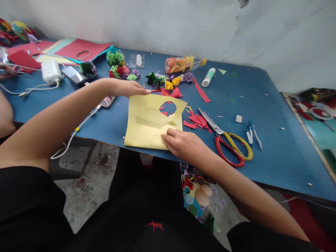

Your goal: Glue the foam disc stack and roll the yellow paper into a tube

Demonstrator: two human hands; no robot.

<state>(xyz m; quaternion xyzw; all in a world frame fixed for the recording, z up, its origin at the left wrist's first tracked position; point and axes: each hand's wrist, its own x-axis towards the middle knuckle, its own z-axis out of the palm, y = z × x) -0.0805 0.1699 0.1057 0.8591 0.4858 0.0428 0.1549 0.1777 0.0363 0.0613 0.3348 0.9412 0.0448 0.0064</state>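
A sheet of yellow paper (147, 134) lies at the table's front edge, with a ragged round hole near its upper right corner. My left hand (128, 87) rests along the sheet's far edge, fingers stretched out flat. Over the sheet's lower right part, my right hand (180, 141) has its fingers bent and pressed together on a pale yellow paper circle (168, 127), partly covered by the fingertips. Scissors (222, 133) with one red and one yellow handle lie half open to the right. Red paper scraps (196, 120) are scattered between them and the sheet.
Behind stand a juice bottle (183, 64) on its side, a glue stick (208, 77) and crumpled paper flowers (117, 63). Left are coloured sheets (78, 49), a white charger (51, 71) with cables and phones (74, 75). Another person's arm (5, 112) shows far left.
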